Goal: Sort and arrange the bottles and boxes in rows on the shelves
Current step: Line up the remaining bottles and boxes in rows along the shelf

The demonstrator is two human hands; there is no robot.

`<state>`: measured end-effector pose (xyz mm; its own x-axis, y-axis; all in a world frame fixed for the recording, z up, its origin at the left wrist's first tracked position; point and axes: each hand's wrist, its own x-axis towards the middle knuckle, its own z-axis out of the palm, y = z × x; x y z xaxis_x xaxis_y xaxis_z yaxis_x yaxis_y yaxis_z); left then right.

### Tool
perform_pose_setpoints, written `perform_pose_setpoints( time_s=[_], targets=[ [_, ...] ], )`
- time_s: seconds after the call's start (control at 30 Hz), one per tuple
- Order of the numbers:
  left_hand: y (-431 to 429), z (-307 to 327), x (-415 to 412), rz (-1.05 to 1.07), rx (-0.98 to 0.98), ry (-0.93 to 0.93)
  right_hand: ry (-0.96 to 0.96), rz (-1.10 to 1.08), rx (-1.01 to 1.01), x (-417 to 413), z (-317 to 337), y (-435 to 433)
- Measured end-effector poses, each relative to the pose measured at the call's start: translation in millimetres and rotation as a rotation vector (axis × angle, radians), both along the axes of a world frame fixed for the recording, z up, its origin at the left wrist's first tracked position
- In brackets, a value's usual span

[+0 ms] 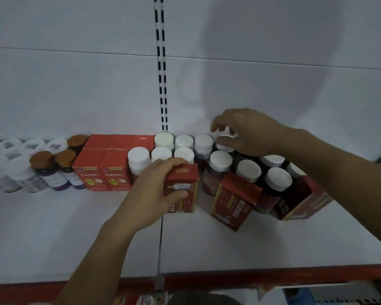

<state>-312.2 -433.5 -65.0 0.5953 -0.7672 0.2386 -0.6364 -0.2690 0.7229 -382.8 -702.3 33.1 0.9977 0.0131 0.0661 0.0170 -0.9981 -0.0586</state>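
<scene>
We see the left hand (156, 190) clamped over a box (183, 191), judged light and stiff; the right hand (251, 133) has its fingers pinching a bottle (228, 148) by its smooth cap.

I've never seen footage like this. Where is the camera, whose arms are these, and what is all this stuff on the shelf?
There is no machine here. A person wears one wide-angle camera on the head, looking down at their own two hands as they tidy a white shelf. The left hand grips a dark red box that stands upright. The right hand reaches to the back, and its fingers pinch the cap of a white-capped bottle. Around them are other capped bottles, a second red box sitting askew, orange-red boxes in rows, and brown-capped bottles further left.
</scene>
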Motion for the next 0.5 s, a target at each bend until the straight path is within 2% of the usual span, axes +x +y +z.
perform_pose_setpoints(
  time_s=[0.13,0.37,0.5],
  targets=[
    [-8,-4,-4,0.005,-0.006,-0.017,0.236,-0.032,-0.039,-4,1,23],
    [-8,-7,-9,0.016,-0.033,-0.004,0.282,0.03,-0.066,11,-9,25],
    [-9,-8,-9,0.02,-0.029,-0.012,0.134,0.026,0.013,17,-15,28]
  ],
)
